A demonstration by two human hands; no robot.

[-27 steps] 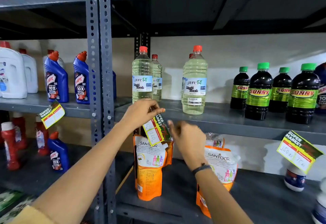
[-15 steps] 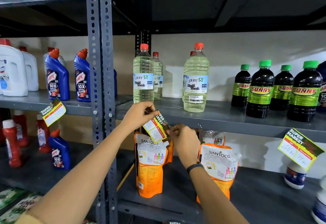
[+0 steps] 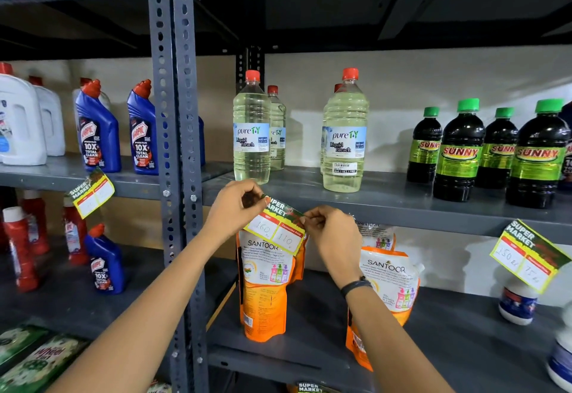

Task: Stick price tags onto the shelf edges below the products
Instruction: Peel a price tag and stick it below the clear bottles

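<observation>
A yellow and green price tag [image 3: 275,227] with handwritten numbers sits against the grey shelf edge [image 3: 402,218], just below the clear bleach bottles [image 3: 251,132]. My left hand [image 3: 235,204] pinches its upper left corner. My right hand [image 3: 328,231] pinches its right end. The tag is tilted, lower on the right. Two more tags hang from shelf edges: one at the left [image 3: 91,194] under the blue cleaner bottles [image 3: 97,132], one at the far right [image 3: 529,253] under the dark green-capped bottles [image 3: 458,151].
Orange Santoor pouches [image 3: 266,284] stand on the lower shelf right under the tag. A perforated grey upright [image 3: 173,145] divides the two shelf bays. White jugs [image 3: 21,123] and red bottles [image 3: 18,244] stand at the left; small jars [image 3: 517,303] sit at the lower right.
The tag has turned from steeply tilted to nearly level along the shelf edge. My right hand has moved in from beside it and taken hold of its right end.
</observation>
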